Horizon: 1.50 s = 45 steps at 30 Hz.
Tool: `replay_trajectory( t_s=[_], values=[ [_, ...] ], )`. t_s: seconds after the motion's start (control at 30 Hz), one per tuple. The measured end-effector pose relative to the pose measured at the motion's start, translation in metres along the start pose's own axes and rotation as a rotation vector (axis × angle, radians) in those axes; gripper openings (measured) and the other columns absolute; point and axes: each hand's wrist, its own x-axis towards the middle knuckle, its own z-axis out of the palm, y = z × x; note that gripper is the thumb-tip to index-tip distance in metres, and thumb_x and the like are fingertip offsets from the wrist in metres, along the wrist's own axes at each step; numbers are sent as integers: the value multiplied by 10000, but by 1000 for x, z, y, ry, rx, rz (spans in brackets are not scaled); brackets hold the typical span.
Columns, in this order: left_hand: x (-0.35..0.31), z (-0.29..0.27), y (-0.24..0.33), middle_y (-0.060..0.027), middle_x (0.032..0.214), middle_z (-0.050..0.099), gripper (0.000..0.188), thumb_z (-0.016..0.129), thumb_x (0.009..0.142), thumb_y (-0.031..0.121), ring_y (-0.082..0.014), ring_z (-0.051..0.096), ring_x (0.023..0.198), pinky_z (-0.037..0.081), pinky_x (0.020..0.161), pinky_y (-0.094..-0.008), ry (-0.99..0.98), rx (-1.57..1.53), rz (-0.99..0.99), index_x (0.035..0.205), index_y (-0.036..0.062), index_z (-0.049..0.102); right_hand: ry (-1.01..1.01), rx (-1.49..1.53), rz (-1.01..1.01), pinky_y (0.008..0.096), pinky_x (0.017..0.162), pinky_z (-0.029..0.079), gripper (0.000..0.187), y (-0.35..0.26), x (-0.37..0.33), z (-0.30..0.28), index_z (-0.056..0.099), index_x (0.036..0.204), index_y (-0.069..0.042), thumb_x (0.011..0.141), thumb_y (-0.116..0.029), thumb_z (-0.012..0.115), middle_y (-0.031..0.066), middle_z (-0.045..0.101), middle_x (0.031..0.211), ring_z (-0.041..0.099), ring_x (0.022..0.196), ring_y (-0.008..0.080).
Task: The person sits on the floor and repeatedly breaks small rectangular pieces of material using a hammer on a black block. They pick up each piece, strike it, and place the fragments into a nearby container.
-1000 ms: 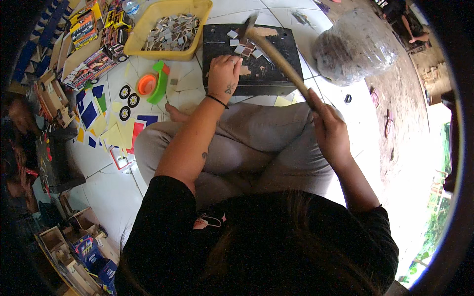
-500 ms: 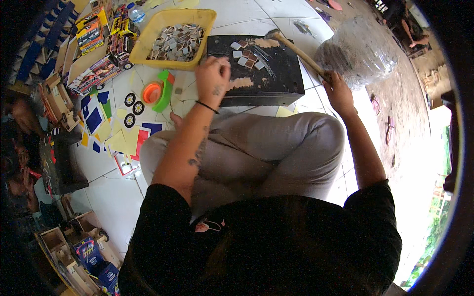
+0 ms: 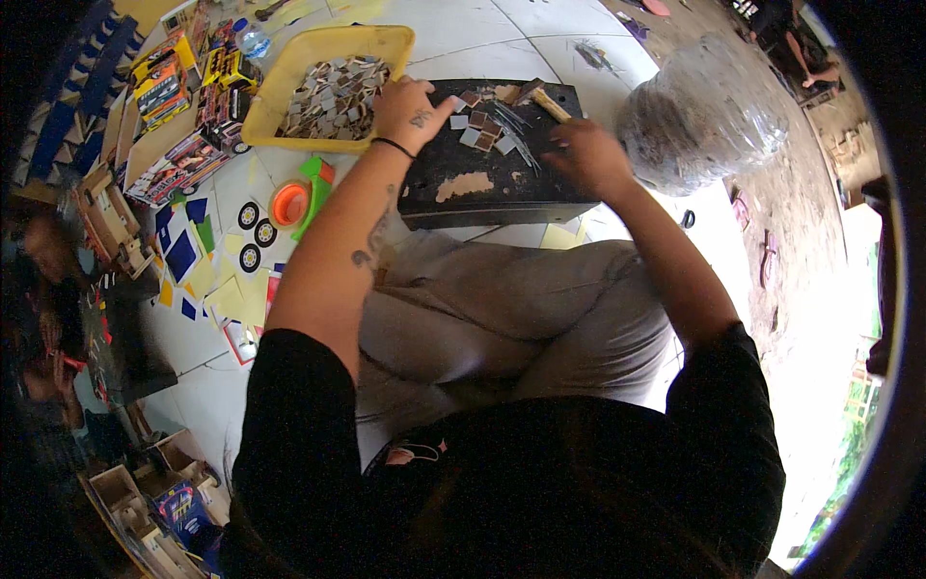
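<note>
Toy workshop, hammer (image 3: 551, 103), loose wheels (image 3: 264, 232); probably wooden truck bodies (image 3: 116, 224) at dim edge

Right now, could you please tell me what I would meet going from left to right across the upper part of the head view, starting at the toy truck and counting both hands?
Toy truck, yellow tub, left hand, loose squares on the black box, hammer, right hand, plastic-wrapped bundle.

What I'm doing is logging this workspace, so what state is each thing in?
Yellow tub: open, filled with small squares.
Black box: top worn in patches.
Squares on box: loose, some grey side up, some brown.
Thin rods: loose, on box.
Hammer: partly covered by right hand; grip unclear.
Left hand: thumb spread, at tub's edge.
Bottle: capped.
Wheels: lying flat.
Bundle: plastic-wrapped.
</note>
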Motion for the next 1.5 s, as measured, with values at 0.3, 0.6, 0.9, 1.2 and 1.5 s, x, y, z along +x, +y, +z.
replay_trajectory(
  t_s=[0.3,0.6,0.9,1.2,1.5],
  values=[
    [-25,-16,20,-89,773,656,216,724,716,109,-233,640,711,498,645,-317,52,-456,-63,898,64,617,-186,-60,181,414,737,534,238,-18,62,39,691,873,-25,765,-226,623,187,680,889,676,808,317],
    [-106,-25,36,-47,802,649,173,707,711,63,-213,590,736,445,692,-341,134,-430,108,872,76,643,10,1110,289,241,633,458,122,-19,29,13,660,868,-25,807,-127,687,38,649,774,586,696,107],
    [-97,-9,27,-16,773,661,135,729,691,136,-235,577,826,383,789,-396,63,-389,87,813,114,674,161,1215,168,222,627,481,146,-63,25,34,670,930,-12,857,-139,662,42,668,781,609,695,88],
    [-92,-8,25,-10,733,659,123,739,692,185,-229,577,824,386,772,-397,43,-395,87,775,118,679,335,803,-3,241,632,491,137,-85,27,38,674,898,-5,820,-114,703,53,675,770,599,690,77],
    [-93,-7,24,-8,764,665,163,747,688,203,-229,571,831,384,789,-398,24,-347,97,806,109,683,335,655,-47,247,581,492,123,-88,29,40,671,867,-5,811,-110,703,75,672,732,599,623,86]
  ],
)
